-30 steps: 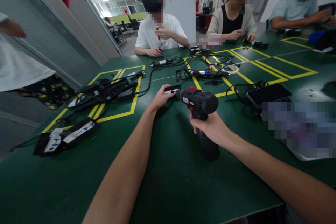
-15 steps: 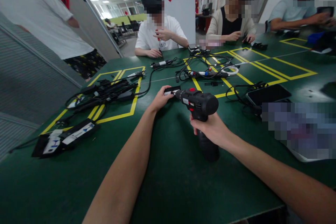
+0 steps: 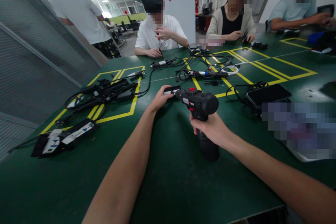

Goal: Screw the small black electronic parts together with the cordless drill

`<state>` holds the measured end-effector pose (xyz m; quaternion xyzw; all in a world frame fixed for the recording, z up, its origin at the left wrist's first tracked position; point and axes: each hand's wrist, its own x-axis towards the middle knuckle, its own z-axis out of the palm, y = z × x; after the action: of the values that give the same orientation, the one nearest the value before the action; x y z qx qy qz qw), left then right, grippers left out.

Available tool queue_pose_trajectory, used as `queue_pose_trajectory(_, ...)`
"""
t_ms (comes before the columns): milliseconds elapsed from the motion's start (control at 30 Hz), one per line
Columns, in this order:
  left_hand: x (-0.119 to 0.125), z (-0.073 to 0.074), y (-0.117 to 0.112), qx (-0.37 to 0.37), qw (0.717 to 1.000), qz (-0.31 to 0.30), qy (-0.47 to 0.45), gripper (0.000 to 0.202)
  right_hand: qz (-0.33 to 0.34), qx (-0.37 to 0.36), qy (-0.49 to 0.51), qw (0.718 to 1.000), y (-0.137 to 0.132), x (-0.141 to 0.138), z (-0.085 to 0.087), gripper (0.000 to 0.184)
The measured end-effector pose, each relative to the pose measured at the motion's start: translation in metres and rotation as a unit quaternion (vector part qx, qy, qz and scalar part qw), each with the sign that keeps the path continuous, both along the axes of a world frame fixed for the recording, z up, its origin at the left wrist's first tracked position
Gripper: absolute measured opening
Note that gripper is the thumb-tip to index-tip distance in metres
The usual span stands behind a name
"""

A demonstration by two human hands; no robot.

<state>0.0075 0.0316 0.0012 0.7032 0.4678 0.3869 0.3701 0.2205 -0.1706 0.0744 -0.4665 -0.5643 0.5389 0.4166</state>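
Note:
My right hand [image 3: 207, 124] is wrapped round the grip of a black cordless drill [image 3: 199, 103] with red buttons. The drill's chuck points away and to the left, toward a small black-and-white block [image 3: 172, 90] on the green table [image 3: 168, 175]. My left hand [image 3: 160, 98] grips that block from its left side, fingers closed on it. The drill's tip meets or nearly meets the block's near face; whether they touch I cannot tell.
Black cables and adapters [image 3: 110, 91] lie inside yellow tape on the left, with black pouches [image 3: 78, 133] nearer. Electric screwdrivers [image 3: 207, 74] and wires are beyond my hands. A phone [image 3: 269, 94] lies right. Two people [image 3: 160, 31] [image 3: 233, 24] sit opposite; another sits far right.
The standing person at the left has moved away to the right, toward the back. My hands, the drill and the block look the same.

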Motion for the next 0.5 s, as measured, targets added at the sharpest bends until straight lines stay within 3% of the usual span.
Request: queue_pose_trajectory(500,-0.0009,-0.0002,0.0005,0.019,1.0,-0.003,0.018,0.055,-0.003,-0.001,-0.002,1.0,-0.0003,-0.0015,0.0006,0.006)
